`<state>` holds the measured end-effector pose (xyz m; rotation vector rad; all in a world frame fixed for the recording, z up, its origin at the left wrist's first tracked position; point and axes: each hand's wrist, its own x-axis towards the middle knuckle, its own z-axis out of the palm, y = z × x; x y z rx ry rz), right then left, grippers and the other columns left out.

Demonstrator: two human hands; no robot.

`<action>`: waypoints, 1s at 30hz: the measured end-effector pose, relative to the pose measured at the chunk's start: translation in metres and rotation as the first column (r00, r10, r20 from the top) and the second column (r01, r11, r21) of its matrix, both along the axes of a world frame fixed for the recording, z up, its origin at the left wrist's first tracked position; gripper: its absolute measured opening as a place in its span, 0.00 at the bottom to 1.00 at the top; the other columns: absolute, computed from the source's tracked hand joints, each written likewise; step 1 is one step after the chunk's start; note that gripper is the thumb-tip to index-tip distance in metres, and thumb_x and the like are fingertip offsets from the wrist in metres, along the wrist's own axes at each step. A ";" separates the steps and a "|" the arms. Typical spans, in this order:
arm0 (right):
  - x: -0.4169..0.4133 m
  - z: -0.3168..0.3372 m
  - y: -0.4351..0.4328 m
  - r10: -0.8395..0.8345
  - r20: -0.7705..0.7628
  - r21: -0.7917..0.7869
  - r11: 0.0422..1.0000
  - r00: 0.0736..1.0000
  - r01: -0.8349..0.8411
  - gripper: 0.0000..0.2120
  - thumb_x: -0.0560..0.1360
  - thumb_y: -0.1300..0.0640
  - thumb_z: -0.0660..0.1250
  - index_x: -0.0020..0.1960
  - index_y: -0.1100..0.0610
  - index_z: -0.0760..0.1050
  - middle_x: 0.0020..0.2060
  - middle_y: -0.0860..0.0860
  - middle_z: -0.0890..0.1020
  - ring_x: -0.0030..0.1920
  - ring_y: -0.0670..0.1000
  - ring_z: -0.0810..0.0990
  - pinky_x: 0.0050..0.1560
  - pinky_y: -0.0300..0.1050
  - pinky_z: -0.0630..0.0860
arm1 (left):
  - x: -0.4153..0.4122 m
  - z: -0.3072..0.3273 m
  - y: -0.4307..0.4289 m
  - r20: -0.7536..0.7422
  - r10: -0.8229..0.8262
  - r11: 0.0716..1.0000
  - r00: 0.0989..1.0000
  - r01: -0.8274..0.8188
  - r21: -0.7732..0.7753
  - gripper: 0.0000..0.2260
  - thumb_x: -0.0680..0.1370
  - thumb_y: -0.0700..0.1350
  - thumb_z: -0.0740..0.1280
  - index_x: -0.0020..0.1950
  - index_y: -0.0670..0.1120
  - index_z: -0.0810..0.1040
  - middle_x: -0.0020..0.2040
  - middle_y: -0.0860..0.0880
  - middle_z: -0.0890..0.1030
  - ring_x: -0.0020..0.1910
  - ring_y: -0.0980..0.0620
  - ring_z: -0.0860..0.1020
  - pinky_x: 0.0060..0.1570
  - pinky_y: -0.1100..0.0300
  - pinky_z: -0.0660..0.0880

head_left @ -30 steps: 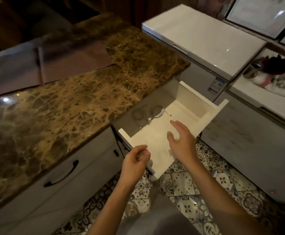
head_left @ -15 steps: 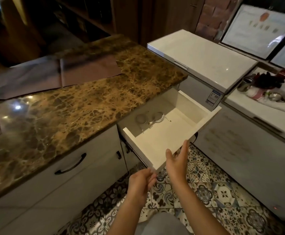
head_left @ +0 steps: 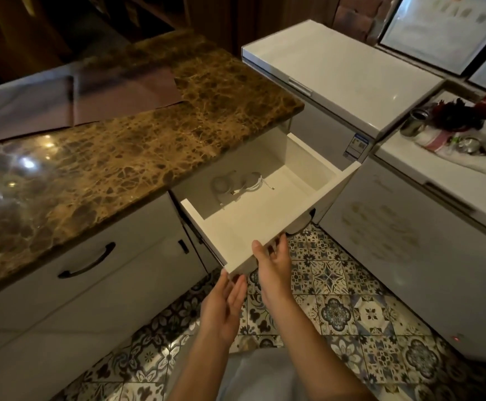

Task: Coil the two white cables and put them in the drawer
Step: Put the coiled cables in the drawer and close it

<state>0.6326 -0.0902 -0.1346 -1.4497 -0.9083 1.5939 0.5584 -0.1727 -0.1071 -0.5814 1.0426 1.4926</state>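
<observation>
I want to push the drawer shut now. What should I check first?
1. Both cables inside the drawer: ok. One coil and the other coil lie on its floor, towards the back.
2. Cables coiled: ok. They are loose, and their ends stick out but stay inside.
3. Nothing hanging over the drawer walls: ok.
4. Hands empty: ok. The left hand and the right hand are open and hold nothing.
5. Fingers away from the gap at the cabinet: ok. Both hands are at the drawer's front.
6. Drawer slides freely: cannot tell, since its runners are hidden.
</observation>
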 end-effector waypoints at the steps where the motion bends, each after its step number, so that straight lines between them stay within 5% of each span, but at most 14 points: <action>1: 0.000 0.001 0.001 0.001 -0.001 -0.006 1.000 1.000 -0.001 0.44 0.73 0.46 0.75 0.81 0.43 0.54 0.78 0.51 0.67 0.73 0.54 0.72 0.71 0.59 0.73 | 0.000 -0.001 0.001 0.011 0.020 1.000 1.000 -0.020 0.005 0.16 0.82 0.43 0.66 0.69 0.38 0.72 0.64 0.38 0.77 0.58 0.44 0.81 0.52 0.52 0.83; 10: -0.007 -0.001 0.004 -0.005 -0.016 -0.013 1.000 1.000 0.005 0.42 0.76 0.51 0.74 0.82 0.43 0.52 0.79 0.52 0.65 0.75 0.54 0.69 0.71 0.58 0.72 | -0.008 -0.001 0.006 0.059 0.075 0.997 0.995 -0.075 -0.006 0.17 0.83 0.39 0.64 0.71 0.35 0.73 0.59 0.37 0.80 0.56 0.44 0.81 0.43 0.55 0.83; 14: -0.019 0.001 0.009 -0.010 0.001 0.000 1.000 1.000 0.010 0.45 0.72 0.47 0.75 0.81 0.42 0.53 0.78 0.52 0.66 0.74 0.53 0.70 0.71 0.59 0.72 | -0.020 0.000 0.011 0.060 0.041 0.999 0.997 -0.040 -0.018 0.16 0.83 0.39 0.64 0.70 0.34 0.73 0.58 0.37 0.80 0.55 0.44 0.81 0.57 0.54 0.81; 17: -0.027 0.001 0.012 -0.011 0.016 0.011 1.000 1.000 0.011 0.46 0.69 0.42 0.74 0.81 0.41 0.54 0.77 0.51 0.68 0.73 0.53 0.72 0.70 0.58 0.73 | -0.027 -0.002 0.016 0.034 0.017 0.999 0.999 -0.016 -0.037 0.08 0.84 0.38 0.62 0.58 0.35 0.77 0.56 0.37 0.79 0.55 0.44 0.80 0.67 0.53 0.73; 22: -0.037 -0.001 0.018 -0.011 0.035 0.014 1.000 0.999 0.011 0.44 0.72 0.44 0.73 0.81 0.40 0.53 0.77 0.49 0.68 0.73 0.53 0.72 0.70 0.58 0.73 | -0.039 -0.006 0.020 0.046 0.017 1.000 0.999 -0.015 -0.024 0.16 0.83 0.38 0.64 0.69 0.34 0.74 0.63 0.36 0.79 0.64 0.42 0.79 0.53 0.54 0.82; 25: -0.043 0.000 0.022 -0.015 0.035 0.009 1.000 0.999 0.015 0.43 0.73 0.46 0.73 0.81 0.40 0.53 0.77 0.50 0.67 0.73 0.53 0.71 0.70 0.58 0.73 | -0.048 -0.007 0.024 0.059 0.023 0.999 0.998 -0.021 -0.032 0.13 0.83 0.38 0.63 0.66 0.35 0.75 0.65 0.36 0.78 0.68 0.41 0.77 0.63 0.53 0.79; 30: -0.055 -0.001 0.030 -0.007 0.011 0.005 1.000 1.000 0.007 0.44 0.73 0.48 0.74 0.81 0.42 0.52 0.79 0.50 0.66 0.74 0.52 0.70 0.72 0.57 0.72 | -0.059 -0.006 0.030 0.092 0.037 0.999 0.995 -0.036 -0.008 0.09 0.83 0.35 0.63 0.61 0.35 0.78 0.61 0.35 0.80 0.65 0.41 0.79 0.49 0.52 0.81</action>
